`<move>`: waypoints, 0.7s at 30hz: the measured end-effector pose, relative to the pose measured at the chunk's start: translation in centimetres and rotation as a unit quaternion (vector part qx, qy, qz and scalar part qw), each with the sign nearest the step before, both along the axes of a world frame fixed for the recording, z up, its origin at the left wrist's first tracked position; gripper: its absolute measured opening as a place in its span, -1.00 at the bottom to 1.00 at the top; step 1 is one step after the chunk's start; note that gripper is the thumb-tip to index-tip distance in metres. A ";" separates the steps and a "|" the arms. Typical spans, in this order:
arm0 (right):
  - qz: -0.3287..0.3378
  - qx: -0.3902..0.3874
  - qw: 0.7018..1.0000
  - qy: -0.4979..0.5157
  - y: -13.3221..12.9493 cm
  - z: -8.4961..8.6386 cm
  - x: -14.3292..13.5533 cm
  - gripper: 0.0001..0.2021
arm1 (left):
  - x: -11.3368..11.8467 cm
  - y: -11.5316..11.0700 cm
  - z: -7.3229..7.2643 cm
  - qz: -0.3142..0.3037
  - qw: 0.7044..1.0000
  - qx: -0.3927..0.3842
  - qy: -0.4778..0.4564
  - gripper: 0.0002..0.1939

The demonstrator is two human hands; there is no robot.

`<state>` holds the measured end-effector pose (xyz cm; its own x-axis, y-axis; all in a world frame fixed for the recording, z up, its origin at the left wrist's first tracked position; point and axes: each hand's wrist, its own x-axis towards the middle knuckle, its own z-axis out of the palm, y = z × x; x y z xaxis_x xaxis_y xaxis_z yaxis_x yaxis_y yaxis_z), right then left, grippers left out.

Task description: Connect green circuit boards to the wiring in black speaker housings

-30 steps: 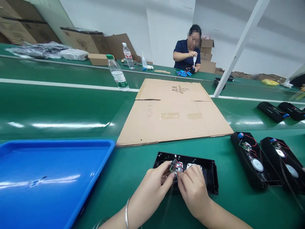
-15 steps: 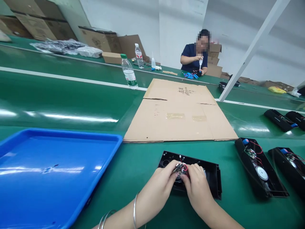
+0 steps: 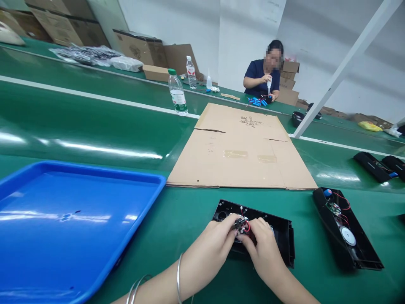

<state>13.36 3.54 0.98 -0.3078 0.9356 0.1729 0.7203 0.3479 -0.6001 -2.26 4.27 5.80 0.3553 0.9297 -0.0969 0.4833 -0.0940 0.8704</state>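
Observation:
Over a black plastic speaker housing (image 3: 284, 236), my left hand (image 3: 218, 236) and my right hand (image 3: 263, 242) meet with thumbs and fingers bent inward. Between the fingertips is a small circuit board (image 3: 240, 224) with metal parts, held by my left hand. A red wire (image 3: 247, 228) loops from it beside my right fingers, which pinch at the wire and the board's edge. The housing lies flat on the green bench, its open side up. My hands hide its middle, where part of a round speaker shows.
At right lies another black housing (image 3: 363, 242) with a board, wires and white disc. A blue tray (image 3: 160, 181) is on the left, a flattened cardboard sheet (image 3: 247, 173) ahead, a water bottle (image 3: 178, 95) beyond. Across the bench a person (image 3: 261, 78) works with a white squeeze bottle.
The view has shifted slightly, and the housing at the far right edge is now almost out of sight. My hands stay together at the circuit board with only slight finger movement.

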 end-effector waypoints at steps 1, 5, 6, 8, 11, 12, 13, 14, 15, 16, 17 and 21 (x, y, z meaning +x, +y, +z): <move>0.012 -0.026 0.999 0.018 0.1 0.4 0.2 -0.89 | -0.1 0.0 0.2 -0.004 1.000 0.004 0.021 -0.75; 0.043 -0.026 0.999 -0.010 1.4 1.9 0.5 -0.81 | -0.7 -0.4 0.9 -0.024 0.992 -0.007 0.121 -0.77; 0.038 0.006 0.998 -0.057 2.0 2.1 0.3 -0.78 | -0.7 -0.5 1.0 -0.026 0.990 -0.014 0.140 -0.78; 0.027 0.068 0.983 -0.168 3.3 2.3 -0.1 -0.79 | -0.8 -0.6 1.3 -0.033 0.987 -0.027 0.158 -0.79; 0.043 0.101 0.955 -0.274 5.4 2.3 -0.9 -0.89 | -0.7 -0.4 1.5 -0.040 0.986 -0.036 0.157 -0.84; 0.053 0.103 0.951 -0.287 5.9 2.2 -1.1 -0.92 | -0.7 -0.4 1.6 -0.041 0.986 -0.035 0.159 -0.85; 0.060 0.106 0.949 -0.291 6.3 2.1 -1.2 -0.92 | -0.8 -0.3 1.6 -0.040 0.985 -0.032 0.162 -0.86; 0.063 0.108 0.949 -0.290 6.5 2.0 -1.2 -0.92 | -0.8 -0.2 1.6 -0.040 0.985 -0.031 0.162 -0.87; 0.064 0.111 0.949 -0.287 6.5 1.9 -1.2 -0.92 | -0.8 -0.1 1.5 -0.039 0.986 -0.031 0.158 -0.88; 0.063 0.114 0.950 -0.283 6.3 1.9 -1.0 -0.93 | -0.9 -0.1 1.5 -0.037 0.988 -0.031 0.149 -0.89; 0.063 0.118 0.950 -0.283 6.0 1.9 -0.6 -0.94 | -0.9 0.0 1.3 -0.035 0.989 -0.032 0.137 -0.90; 0.036 0.096 0.981 -0.162 3.8 2.4 1.7 -0.89 | -0.5 0.1 0.4 -0.006 0.996 -0.018 0.090 -0.88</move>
